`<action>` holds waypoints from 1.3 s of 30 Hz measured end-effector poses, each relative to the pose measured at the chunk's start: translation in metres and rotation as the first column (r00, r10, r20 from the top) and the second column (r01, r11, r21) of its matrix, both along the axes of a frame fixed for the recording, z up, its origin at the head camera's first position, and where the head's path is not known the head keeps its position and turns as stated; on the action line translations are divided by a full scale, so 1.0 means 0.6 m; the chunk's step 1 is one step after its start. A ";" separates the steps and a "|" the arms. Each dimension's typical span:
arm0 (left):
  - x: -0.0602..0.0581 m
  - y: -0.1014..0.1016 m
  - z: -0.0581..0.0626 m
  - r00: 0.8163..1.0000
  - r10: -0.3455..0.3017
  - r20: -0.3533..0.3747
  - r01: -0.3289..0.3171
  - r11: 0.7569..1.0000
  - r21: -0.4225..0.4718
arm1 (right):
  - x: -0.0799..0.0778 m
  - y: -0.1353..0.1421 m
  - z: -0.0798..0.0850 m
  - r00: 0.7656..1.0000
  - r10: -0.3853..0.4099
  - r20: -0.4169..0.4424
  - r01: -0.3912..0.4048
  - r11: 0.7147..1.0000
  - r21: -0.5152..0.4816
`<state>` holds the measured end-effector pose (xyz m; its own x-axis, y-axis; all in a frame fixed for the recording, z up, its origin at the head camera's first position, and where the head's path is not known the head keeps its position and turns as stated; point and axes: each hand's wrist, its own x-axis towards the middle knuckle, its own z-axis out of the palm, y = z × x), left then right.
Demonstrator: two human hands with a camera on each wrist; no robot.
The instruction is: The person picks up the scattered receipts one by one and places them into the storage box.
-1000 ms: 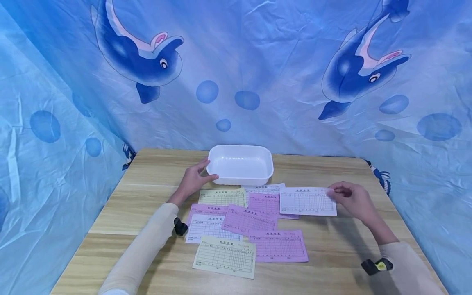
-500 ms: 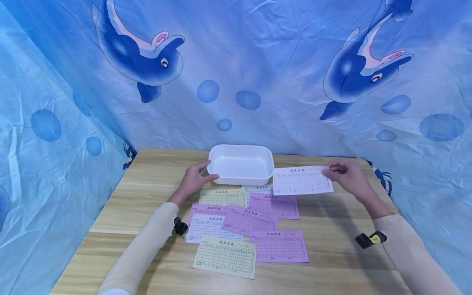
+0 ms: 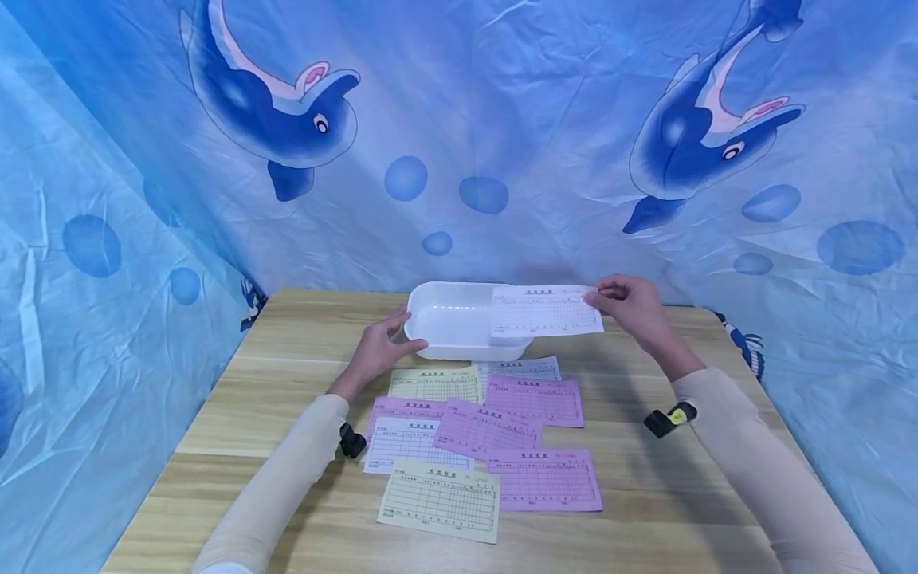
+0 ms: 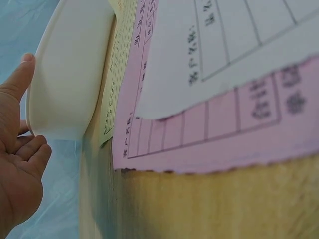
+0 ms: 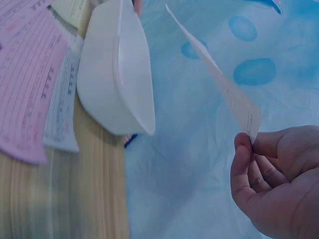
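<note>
My right hand [image 3: 634, 312] pinches the right end of a white receipt slip [image 3: 547, 311] between thumb and fingers. In the head view the slip overlaps the right half of a white plastic tray [image 3: 452, 351]; the right wrist view shows the slip [image 5: 227, 89] raised above the tray's rim, clear of it. At the tray's left end, my left hand [image 3: 378, 349] holds the rim, its thumb at the front corner and its fingers at the side. The left wrist view has this hand [image 4: 20, 154] against the tray's wall [image 4: 72, 64].
In front of the tray, overlapping receipt slips lie on the wooden table [image 3: 237, 399]: pink [image 3: 545, 482], pale yellow [image 3: 439, 502] and white [image 3: 412, 446]. One white slip [image 3: 523, 367] sits right by the tray's front wall. A blue dolphin-print cloth [image 3: 559, 159] hangs behind the table.
My right hand has lifted the white receipt slip off the other slips and carried it away from me and leftward, over the tray's right part. The left hand stays at the tray.
</note>
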<state>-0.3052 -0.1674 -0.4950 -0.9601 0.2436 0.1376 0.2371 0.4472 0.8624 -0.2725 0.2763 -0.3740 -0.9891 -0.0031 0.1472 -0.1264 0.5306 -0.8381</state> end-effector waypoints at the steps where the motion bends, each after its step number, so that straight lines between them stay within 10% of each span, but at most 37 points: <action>1: 0.000 0.000 0.000 1.000 0.002 0.000 -0.002 1.000 0.001 | -0.007 -0.007 -0.001 1.000 0.002 0.002 -0.002 1.000 -0.019; 23: -0.003 0.002 -0.002 1.000 0.013 0.013 -0.013 1.000 0.009 | -0.112 -0.167 -0.062 0.988 -0.087 0.126 0.096 0.993 -0.069; 39: 0.001 0.003 -0.002 1.000 0.003 -0.015 -0.003 1.000 0.014 | -0.128 -0.237 -0.118 0.988 -0.056 0.147 0.063 0.997 -0.039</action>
